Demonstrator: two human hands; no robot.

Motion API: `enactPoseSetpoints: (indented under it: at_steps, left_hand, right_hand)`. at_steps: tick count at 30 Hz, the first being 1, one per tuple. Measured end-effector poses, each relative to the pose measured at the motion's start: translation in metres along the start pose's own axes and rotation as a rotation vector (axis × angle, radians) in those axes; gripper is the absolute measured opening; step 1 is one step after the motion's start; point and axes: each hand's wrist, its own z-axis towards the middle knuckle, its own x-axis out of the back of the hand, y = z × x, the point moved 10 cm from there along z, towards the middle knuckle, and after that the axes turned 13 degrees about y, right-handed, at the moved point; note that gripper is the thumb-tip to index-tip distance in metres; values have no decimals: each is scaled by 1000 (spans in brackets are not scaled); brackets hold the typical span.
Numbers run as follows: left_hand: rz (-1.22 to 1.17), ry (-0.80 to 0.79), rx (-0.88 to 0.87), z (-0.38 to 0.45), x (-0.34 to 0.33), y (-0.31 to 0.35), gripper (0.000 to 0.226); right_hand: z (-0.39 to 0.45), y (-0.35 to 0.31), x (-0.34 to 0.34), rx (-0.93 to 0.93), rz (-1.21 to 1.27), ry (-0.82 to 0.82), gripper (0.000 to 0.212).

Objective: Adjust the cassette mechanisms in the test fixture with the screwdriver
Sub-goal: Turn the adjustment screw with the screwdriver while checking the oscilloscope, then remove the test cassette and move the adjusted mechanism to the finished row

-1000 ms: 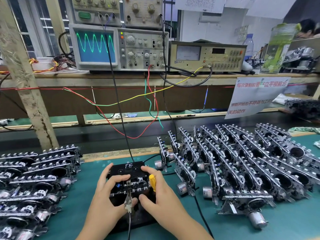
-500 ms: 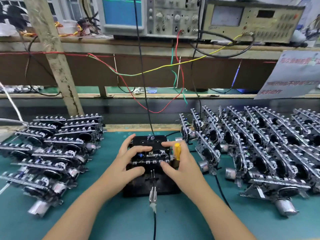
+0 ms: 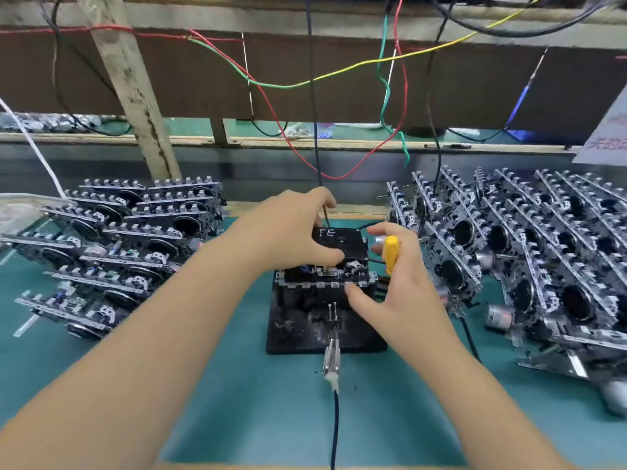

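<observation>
A black test fixture (image 3: 325, 330) stands on the green mat in the middle. A cassette mechanism (image 3: 327, 278) sits in it, topped by a black test cassette (image 3: 342, 244) marked "FE". My left hand (image 3: 291, 232) grips the cassette from its left and far side, thumb on its top. My right hand (image 3: 397, 283) holds a yellow-handled screwdriver (image 3: 390, 254) in its palm, its thumb touching the mechanism's front right edge. The screwdriver's tip is hidden.
Stacks of cassette mechanisms lie at the left (image 3: 125, 245) and at the right (image 3: 529, 259). A metal clip on a dark cable (image 3: 331, 362) lies at the fixture's front. Coloured wires (image 3: 339, 76) hang from the shelf behind. A wooden post (image 3: 135, 86) stands at back left.
The camera has tilted down and come closer. My left hand has risen onto the cassette's top and far side. My right hand stays at the mechanism's right front with the screwdriver.
</observation>
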Motion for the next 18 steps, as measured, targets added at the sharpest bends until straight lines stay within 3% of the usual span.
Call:
enactPoseSetpoints:
  at_steps: [2, 4, 7, 9, 13, 18]
  left_hand:
    - [66, 88, -106, 0, 12, 7, 61]
    - [-59, 211, -96, -6, 26, 1, 48]
    - [-286, 446, 106, -25, 40, -38, 30]
    - [-227, 520, 251, -46, 33, -68, 24]
    - [0, 332, 460, -82, -13, -111, 34]
    - [235, 66, 544, -101, -46, -136, 44]
  right_hand:
    - [-1, -5, 4, 51, -6, 31, 68]
    - [-1, -13, 7, 135, -34, 53, 65]
    - [-1, -25, -4, 249, -100, -30, 51]
    - [2, -25, -15, 272, -208, -115, 44]
    - [14, -30, -21, 283, -265, -216, 26]
    - [45, -48, 13, 96, 24, -107, 24]
